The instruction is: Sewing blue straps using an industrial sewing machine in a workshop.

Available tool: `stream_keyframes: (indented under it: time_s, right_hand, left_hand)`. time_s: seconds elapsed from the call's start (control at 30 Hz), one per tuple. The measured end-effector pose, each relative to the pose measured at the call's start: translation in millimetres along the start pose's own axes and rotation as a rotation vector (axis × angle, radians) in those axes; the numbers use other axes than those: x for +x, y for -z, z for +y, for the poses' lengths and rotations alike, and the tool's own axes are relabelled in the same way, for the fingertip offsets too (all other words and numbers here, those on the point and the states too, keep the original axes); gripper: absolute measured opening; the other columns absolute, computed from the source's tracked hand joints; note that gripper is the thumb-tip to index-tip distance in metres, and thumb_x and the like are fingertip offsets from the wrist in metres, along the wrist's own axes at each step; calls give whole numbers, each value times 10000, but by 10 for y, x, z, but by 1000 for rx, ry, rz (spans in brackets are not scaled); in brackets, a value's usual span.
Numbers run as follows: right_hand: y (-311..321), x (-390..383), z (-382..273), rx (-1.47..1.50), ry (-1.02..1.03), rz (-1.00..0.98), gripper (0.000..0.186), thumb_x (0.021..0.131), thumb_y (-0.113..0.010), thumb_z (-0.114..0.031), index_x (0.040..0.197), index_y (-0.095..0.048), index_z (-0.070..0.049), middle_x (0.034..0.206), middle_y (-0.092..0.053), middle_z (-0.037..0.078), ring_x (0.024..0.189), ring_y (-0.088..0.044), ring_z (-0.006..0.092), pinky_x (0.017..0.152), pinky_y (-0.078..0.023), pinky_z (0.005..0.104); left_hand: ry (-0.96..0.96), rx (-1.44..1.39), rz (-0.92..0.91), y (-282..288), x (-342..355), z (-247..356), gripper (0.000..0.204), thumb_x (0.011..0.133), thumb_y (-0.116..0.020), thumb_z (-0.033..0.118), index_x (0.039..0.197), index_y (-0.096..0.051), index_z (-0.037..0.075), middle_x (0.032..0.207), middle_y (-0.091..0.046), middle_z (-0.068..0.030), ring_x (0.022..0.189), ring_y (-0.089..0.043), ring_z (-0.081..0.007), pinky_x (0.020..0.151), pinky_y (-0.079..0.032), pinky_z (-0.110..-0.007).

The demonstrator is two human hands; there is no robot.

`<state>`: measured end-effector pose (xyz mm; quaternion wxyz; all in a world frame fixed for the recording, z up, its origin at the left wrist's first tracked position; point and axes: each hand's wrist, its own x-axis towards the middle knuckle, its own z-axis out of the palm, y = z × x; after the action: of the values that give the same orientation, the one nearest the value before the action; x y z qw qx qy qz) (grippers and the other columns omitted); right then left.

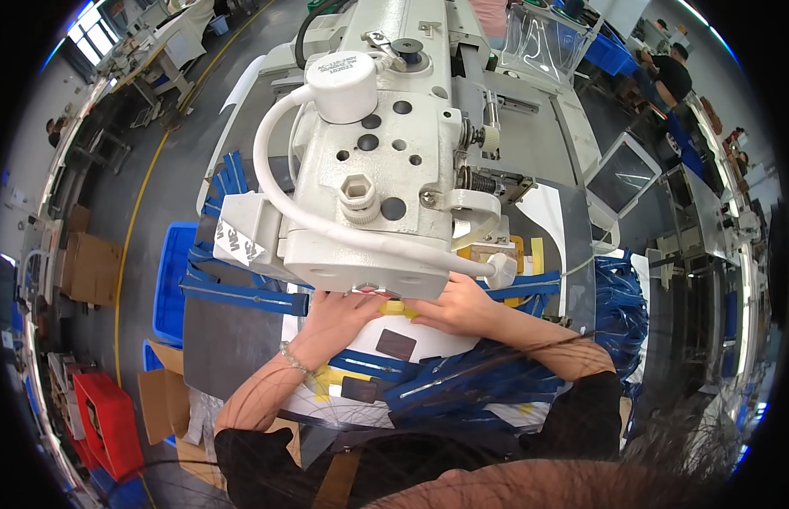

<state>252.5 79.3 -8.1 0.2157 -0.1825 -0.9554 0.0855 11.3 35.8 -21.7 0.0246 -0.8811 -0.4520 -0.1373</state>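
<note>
A white industrial sewing machine [369, 161] fills the middle of my view. My left hand [348, 310] reaches beneath its head from the lower left, fingertips mostly hidden, on a white template board [445, 339] with dark patches and yellow tape. My right hand [445, 305] comes from the right, fingers bent at a small yellow piece [394, 307] on that board; what they grip is unclear. Blue zipper strips [250, 295] lie left of my hands, more [471, 382] below them, and a thick bundle [619, 305] hangs at the right.
Blue bins [170, 280] and open cardboard boxes [153, 399] stand at my left beside a red crate [106, 424]. A framed clear panel [623, 174] is at right. Co-workers sit at the far left [55, 131] and upper right [670, 76]; another's pink shirt [487, 17] shows behind the machine.
</note>
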Motion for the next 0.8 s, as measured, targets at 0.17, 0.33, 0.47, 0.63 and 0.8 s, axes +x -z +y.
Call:
stream_keyframes:
  time_s: [0.17, 0.33, 0.47, 0.63, 0.8]
  right_hand:
    - [-75, -50, -28, -143, 106, 102, 232, 754, -618, -171, 930, -587, -23, 931, -565, 32, 807, -532, 155, 696, -447, 281]
    - [-154, -84, -27, -137, 150, 177, 154, 720, -617, -121, 822, -580, -13, 872, -581, 65, 728, -529, 150, 640, -414, 266]
    - [-172, -97, -18, -148, 156, 181, 199, 720, -602, -100, 885, -592, 12, 919, -593, 80, 739, -540, 154, 655, -434, 270]
    - [-184, -169, -12, -177, 98, 172, 247, 722, -573, -88, 950, -601, 3, 1009, -605, 77, 795, -568, 148, 686, -488, 262]
    - [-257, -227, 17, -223, 87, 181, 207, 716, -567, -95, 914, -610, -53, 933, -605, 59, 855, -572, 164, 754, -453, 266]
  left_hand:
    - [-20, 53, 21, 25, 3, 1, 292, 756, -616, 342, 1032, -630, 251, 985, -575, 75, 1053, -460, -145, 913, -292, -398]
    - [15, 94, 23, -3, -22, -5, 314, 738, -632, 337, 1042, -635, 261, 980, -573, 91, 1051, -454, -130, 917, -283, -404]
    - [-10, 56, 56, 11, 1, -53, 321, 716, -671, 316, 1023, -647, 224, 988, -593, 59, 1032, -487, -157, 912, -312, -394]
    - [218, -384, -242, 76, 141, -194, 395, 768, -614, 442, 1050, -635, 166, 1015, -618, -63, 1017, -539, -293, 934, -346, -462]
    - [11, -503, -79, 29, 166, -356, 392, 735, -727, 285, 1059, -623, 89, 1035, -638, -81, 971, -592, -234, 835, -467, -344]
